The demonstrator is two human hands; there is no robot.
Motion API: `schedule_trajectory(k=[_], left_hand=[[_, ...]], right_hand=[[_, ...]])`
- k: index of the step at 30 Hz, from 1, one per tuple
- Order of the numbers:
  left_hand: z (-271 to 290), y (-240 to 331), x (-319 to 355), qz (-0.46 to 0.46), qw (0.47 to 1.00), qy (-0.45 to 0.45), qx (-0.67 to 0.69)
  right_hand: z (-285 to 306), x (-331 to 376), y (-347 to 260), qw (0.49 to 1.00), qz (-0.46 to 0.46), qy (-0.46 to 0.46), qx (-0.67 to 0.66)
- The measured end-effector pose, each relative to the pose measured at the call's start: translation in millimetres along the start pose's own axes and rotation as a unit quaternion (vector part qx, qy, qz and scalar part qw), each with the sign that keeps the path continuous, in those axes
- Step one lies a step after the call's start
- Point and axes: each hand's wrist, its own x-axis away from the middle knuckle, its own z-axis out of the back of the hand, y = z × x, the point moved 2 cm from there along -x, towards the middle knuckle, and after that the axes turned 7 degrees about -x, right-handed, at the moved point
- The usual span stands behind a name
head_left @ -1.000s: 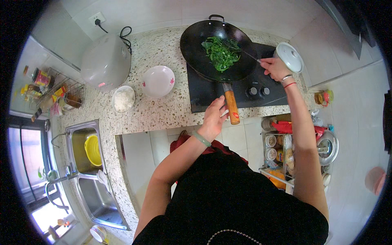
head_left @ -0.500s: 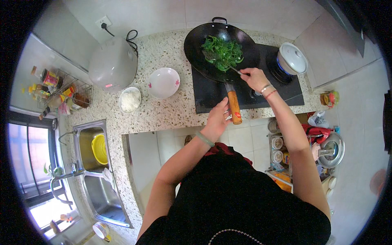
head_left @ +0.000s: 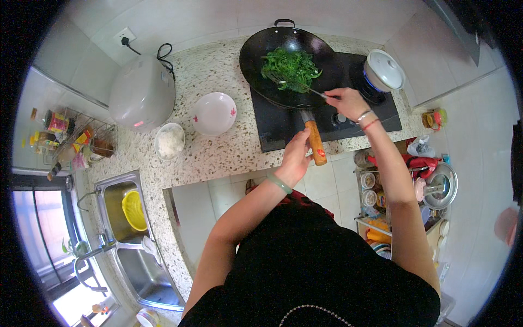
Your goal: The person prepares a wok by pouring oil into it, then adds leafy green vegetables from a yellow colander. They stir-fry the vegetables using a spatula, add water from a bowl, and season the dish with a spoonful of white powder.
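A black wok with leafy greens in it sits on the left side of the black cooktop. My right hand is closed round the far end of a thin metal spatula handle. The spatula's head lies at the near left edge of the greens, partly covered by them. My left hand rests against the left side of the wok's wooden handle, its fingers curled at it and partly hidden.
A lidded white pot stands over a blue flame on the right burner. Left of the cooktop are a white plate, a bowl of white food and a grey appliance. A double sink holds a yellow colander.
My right hand has moved slightly right and the spatula head has come left along the greens' near edge. My left hand has closed in on the wok handle. The view has shifted slightly.
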Motion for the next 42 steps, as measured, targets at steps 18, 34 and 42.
schedule_trajectory(k=[18, 34, 42], left_hand=[[-16.6, -7.8, -2.0, -0.035, 0.999, 0.019, 0.011], [-9.6, -14.7, -13.8, -0.029, 0.999, 0.012, 0.009], [-5.8, -16.2, -13.6, -0.023, 0.999, -0.022, 0.021]], right_hand=[[43.2, -17.0, 10.1, 0.952, 0.048, 0.130, 0.272], [95.7, 37.5, -5.2, 0.961, 0.014, 0.044, 0.274], [3.7, 0.7, 21.8, 0.971, -0.070, -0.034, -0.225]])
